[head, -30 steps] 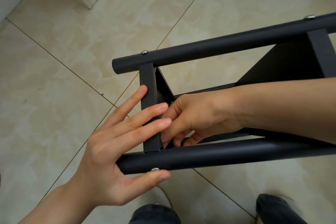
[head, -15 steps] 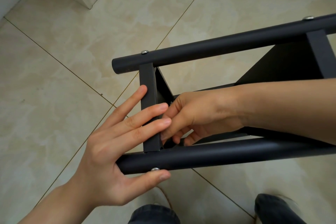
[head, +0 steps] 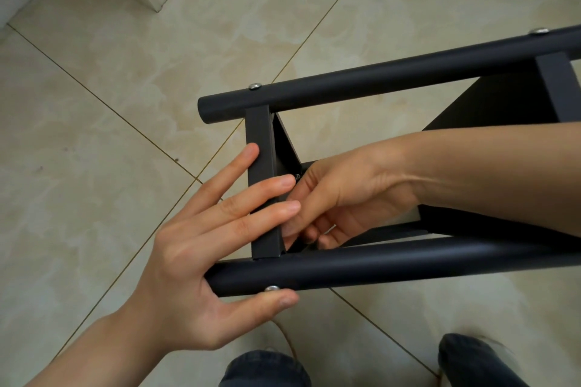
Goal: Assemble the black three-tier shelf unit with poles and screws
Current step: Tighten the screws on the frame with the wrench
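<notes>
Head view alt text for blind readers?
A left hand presses fingers on the crossbar of a black shelf frame, thumb against the near pole; the right hand, fingers curled, works inside that corner, above a tiled floor.

The left hand (head: pixel 188 267) lays its fingers across the black flat metal shelf rail (head: pixel 260 135); the far black round metal pole (head: pixel 393 75) lies beyond the fingertips; the near black round metal pole (head: pixel 408 264) lies between fingers and thumb; a small silver screw (head: pixel 272 288) sits just above the thumb; the right hand (head: pixel 345 195) reaches in behind the rail, just right of the left fingertips; the beige tiled floor (head: pixel 94 104) lies under everything.
</notes>
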A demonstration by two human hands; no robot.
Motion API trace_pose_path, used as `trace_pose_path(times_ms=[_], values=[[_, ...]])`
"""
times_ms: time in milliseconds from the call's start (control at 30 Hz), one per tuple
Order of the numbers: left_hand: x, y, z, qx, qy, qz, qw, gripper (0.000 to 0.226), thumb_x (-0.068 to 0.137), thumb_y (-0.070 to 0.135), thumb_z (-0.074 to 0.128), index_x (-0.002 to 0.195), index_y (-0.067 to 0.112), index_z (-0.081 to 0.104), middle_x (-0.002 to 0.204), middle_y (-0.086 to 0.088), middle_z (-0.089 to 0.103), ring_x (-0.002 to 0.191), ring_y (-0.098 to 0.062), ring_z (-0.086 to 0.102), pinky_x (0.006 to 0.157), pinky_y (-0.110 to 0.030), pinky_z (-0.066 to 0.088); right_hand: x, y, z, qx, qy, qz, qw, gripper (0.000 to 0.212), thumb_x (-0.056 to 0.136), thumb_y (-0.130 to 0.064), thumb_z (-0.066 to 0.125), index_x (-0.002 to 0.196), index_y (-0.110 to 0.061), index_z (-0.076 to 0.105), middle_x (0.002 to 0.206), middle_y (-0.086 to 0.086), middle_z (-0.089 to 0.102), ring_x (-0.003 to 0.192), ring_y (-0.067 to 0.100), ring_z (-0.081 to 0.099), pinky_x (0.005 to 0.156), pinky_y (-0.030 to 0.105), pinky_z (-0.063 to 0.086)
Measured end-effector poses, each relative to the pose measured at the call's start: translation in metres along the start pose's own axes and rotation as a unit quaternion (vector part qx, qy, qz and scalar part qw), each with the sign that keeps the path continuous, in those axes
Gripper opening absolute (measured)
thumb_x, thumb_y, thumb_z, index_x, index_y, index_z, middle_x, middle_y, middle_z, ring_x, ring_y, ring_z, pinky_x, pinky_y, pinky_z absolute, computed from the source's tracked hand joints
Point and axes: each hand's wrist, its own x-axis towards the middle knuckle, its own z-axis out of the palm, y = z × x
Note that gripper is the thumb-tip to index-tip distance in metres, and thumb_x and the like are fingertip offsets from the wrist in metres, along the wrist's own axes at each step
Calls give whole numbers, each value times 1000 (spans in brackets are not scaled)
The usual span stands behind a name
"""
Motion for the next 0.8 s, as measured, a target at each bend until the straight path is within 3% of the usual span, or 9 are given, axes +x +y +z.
trace_pose_path(times_ms=[133, 267, 400, 567, 800], values=[[-1, -1, 1, -2, 1, 3, 1000, 56, 89, 52, 65, 123, 7, 62, 140, -6, 56, 148, -34, 36, 118, -39, 35, 6, 2, 0, 11, -17, 11, 1000, 12, 91, -8, 63, 83, -11, 72, 81, 2, 68, 64, 6, 49, 61, 15, 48], [-1, -1, 1, -6, 3, 2, 1000, 56, 89, 51, 66, 124, 7, 61, 140, -6, 56, 148, -34, 36, 118, -40, 35, 6, 1, 1, 21, -42, 22, 999, 11, 76, -16, 68, 68, -17, 75, 73, -1, 67, 62, 5, 52, 64, 15, 49], [-1, -2, 1, -9, 2, 2, 1000, 57, 89, 51, 66, 123, 5, 62, 140, -7, 56, 149, -34, 35, 118, -40, 35, 7, 2, 1, -28, -10, 35, 999, 28, 89, -20, 66, 62, -22, 74, 73, -4, 63, 66, 7, 50, 66, 18, 48], [0, -2, 1, -10, 2, 3, 1000, 58, 89, 51, 66, 124, 5, 61, 141, -7, 56, 148, -35, 35, 118, -40, 35, 7, 4, 6, -40, 24, 41, 998, 18, 93, -24, 65, 76, -20, 70, 65, -5, 55, 67, 10, 47, 68, 21, 42], [0, -2, 1, -9, 3, 5, 1000, 56, 90, 51, 66, 123, 6, 62, 140, -8, 56, 148, -35, 36, 118, -41, 35, 7, 5, 11, -51, 59, -2, 997, 14, 96, -15, 60, 84, -14, 66, 59, -4, 51, 61, 8, 45, 65, 21, 40]])
